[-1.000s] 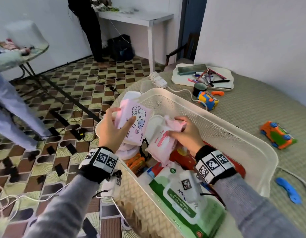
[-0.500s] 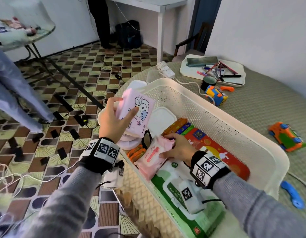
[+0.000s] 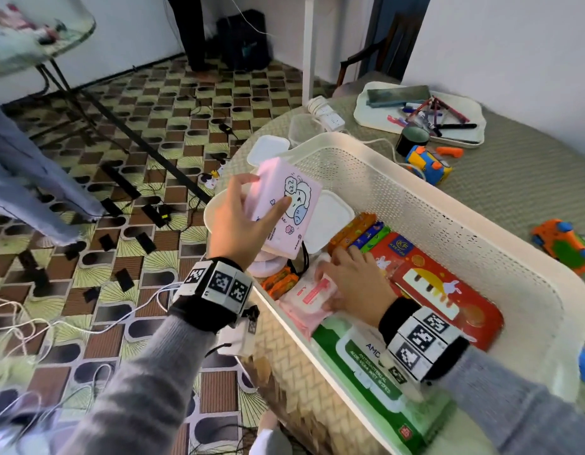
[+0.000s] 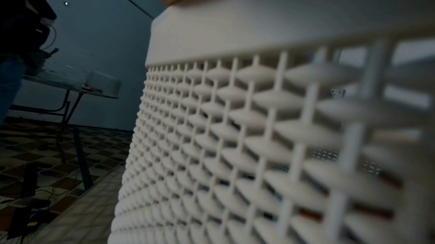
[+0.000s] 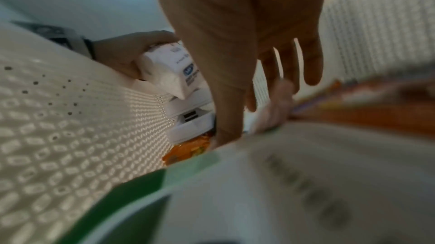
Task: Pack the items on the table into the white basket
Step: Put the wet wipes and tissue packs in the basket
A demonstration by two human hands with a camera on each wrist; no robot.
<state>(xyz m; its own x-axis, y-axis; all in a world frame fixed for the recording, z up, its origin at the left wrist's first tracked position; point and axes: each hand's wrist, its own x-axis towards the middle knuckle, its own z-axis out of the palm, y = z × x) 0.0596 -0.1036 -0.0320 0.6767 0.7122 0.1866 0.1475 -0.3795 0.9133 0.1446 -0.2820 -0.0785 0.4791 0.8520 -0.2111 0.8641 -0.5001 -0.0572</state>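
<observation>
The white basket (image 3: 455, 205) stands on the table's left end. My left hand (image 3: 251, 208) grips a pink tissue pack (image 3: 291, 208) with a cartoon print, held above the basket's left rim. My right hand (image 3: 343, 267) is inside the basket, and its straight fingers rest on a pink wipes pack (image 3: 304, 297) lying at the near left wall. In the right wrist view the right hand's fingers (image 5: 310, 58) hang straight over that pack (image 5: 273, 108), and the left hand's tissue pack (image 5: 169, 71) shows behind. The left wrist view shows only the basket's outer wall (image 4: 235, 136).
The basket also holds a green wet-wipes pack (image 3: 366, 366), a red box (image 3: 448, 290), snack bars (image 3: 360, 231) and white lids (image 3: 330, 221). On the table lie a yellow-blue toy car (image 3: 429, 164), an orange toy car (image 3: 563, 244), a pen tray (image 3: 383, 116) and a power strip (image 3: 327, 116).
My right hand has lowered the pink wipes pack into the basket and flattened on it. My left hand still holds the tissue pack above the rim.
</observation>
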